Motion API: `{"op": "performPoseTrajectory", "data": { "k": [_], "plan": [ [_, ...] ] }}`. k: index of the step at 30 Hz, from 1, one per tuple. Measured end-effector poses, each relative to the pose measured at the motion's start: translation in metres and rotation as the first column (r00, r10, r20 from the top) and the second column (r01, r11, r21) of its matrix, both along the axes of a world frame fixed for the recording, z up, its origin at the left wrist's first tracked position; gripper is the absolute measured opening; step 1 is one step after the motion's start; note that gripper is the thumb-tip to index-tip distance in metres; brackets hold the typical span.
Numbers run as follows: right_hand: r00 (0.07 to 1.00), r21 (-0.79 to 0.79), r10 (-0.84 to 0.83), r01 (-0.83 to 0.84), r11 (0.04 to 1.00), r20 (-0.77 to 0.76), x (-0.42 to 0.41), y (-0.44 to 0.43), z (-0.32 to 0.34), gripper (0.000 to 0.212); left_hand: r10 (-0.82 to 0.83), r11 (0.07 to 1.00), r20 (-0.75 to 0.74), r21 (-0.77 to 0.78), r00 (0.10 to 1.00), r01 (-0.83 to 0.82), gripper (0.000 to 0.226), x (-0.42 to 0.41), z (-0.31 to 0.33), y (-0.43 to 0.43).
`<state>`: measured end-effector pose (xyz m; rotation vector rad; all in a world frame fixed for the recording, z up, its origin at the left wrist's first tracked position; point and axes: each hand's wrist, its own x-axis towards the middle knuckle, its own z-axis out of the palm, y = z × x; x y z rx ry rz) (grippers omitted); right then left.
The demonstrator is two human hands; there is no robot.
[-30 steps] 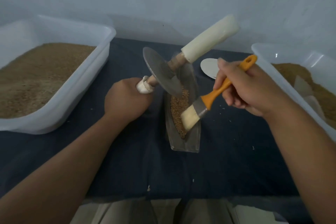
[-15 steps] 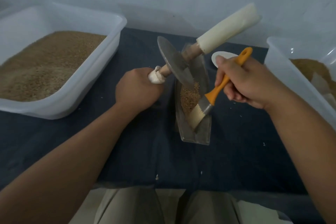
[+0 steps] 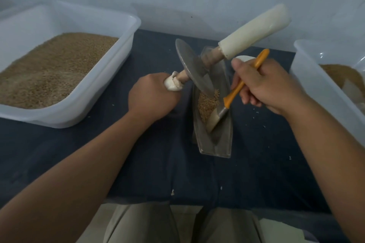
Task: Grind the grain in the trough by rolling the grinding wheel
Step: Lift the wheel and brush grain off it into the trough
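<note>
A narrow metal trough (image 3: 216, 144) lies lengthwise on the dark cloth, with brown grain (image 3: 207, 102) heaped in its middle. The metal grinding wheel (image 3: 192, 67) stands tilted over the trough's far half, its lower edge in the grain. My left hand (image 3: 152, 95) grips the white-wrapped left end of the wheel's axle. The long white-wrapped right handle (image 3: 254, 32) sticks up to the right, held by nothing. My right hand (image 3: 262, 83) holds an orange-handled brush (image 3: 233, 95); its pale bristles (image 3: 212, 121) rest inside the trough against the grain's near edge.
A large white tub (image 3: 83, 96) full of grain stands at the left. Another white tub (image 3: 324, 92) with grain sits at the right edge. A small white disc (image 3: 244, 58) lies behind my right hand. Scattered grains dot the cloth. My knees show below the table's front edge.
The brush has slid a little nearer along the trough, its bristles now lower in the channel. The wheel stays tilted in my left hand. My head has shifted slightly.
</note>
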<state>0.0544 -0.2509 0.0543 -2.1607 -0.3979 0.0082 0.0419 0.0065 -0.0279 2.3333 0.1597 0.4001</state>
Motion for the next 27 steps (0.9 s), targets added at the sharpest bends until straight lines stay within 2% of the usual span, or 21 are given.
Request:
{"op": "performPoseTrajectory", "data": {
  "k": [2, 4, 6, 9, 11, 14, 16, 19, 23, 25, 27],
  "plan": [
    [0.999, 0.144, -0.035, 0.039, 0.989, -0.028, 0.003, -0.005, 0.006, 0.075, -0.003, 1.000, 0.002, 0.001, 1.000, 0.003, 0.020, -0.001, 0.000, 0.000],
    [0.995, 0.206, 0.011, 0.010, 0.979, -0.102, 0.003, -0.008, 0.007, 0.075, -0.003, 1.000, 0.007, 0.000, 1.000, 0.003, 0.021, -0.001, 0.000, 0.000],
    [0.989, 0.132, 0.062, -0.044, 0.990, -0.137, 0.002, -0.005, -0.001, 0.072, -0.001, 1.000, 0.002, 0.001, 1.000, 0.001, 0.021, 0.000, 0.000, -0.001],
    [0.999, -0.012, 0.033, -0.033, 0.999, -0.043, 0.001, 0.000, -0.010, 0.073, -0.001, 1.000, -0.009, 0.003, 1.000, 0.001, 0.019, 0.001, 0.000, 0.000],
    [1.000, 0.061, -0.019, 0.019, 0.998, 0.001, 0.004, -0.002, -0.007, 0.074, -0.001, 1.000, -0.007, 0.003, 1.000, 0.001, 0.019, 0.001, 0.000, 0.000],
    [0.995, 0.189, 0.001, 0.017, 0.982, -0.098, 0.006, -0.009, 0.001, 0.077, -0.003, 1.000, -0.002, -0.005, 1.000, 0.003, 0.019, 0.001, 0.000, 0.001],
    [0.986, 0.156, 0.063, -0.039, 0.987, -0.152, 0.004, -0.006, -0.005, 0.076, -0.010, 1.000, -0.004, -0.009, 1.000, 0.010, 0.018, 0.001, 0.000, 0.000],
    [0.998, 0.024, 0.023, -0.021, 0.999, -0.061, 0.002, 0.001, -0.015, 0.074, -0.013, 1.000, -0.013, -0.012, 1.000, 0.013, 0.021, 0.001, 0.000, 0.000],
    [0.998, 0.140, -0.065, 0.068, 0.988, -0.024, 0.003, -0.009, -0.005, 0.075, -0.009, 1.000, -0.015, -0.006, 1.000, 0.009, 0.020, 0.000, 0.000, 0.000],
    [0.997, 0.167, -0.023, 0.034, 0.985, -0.067, -0.001, -0.011, -0.001, 0.076, -0.008, 1.000, -0.012, -0.007, 1.000, 0.008, 0.020, 0.000, 0.000, 0.000],
    [0.998, 0.110, 0.035, -0.029, 0.994, -0.060, -0.006, -0.009, -0.006, 0.073, -0.011, 1.000, -0.009, -0.009, 1.000, 0.011, 0.020, 0.001, -0.001, 0.000]
  ]
}}
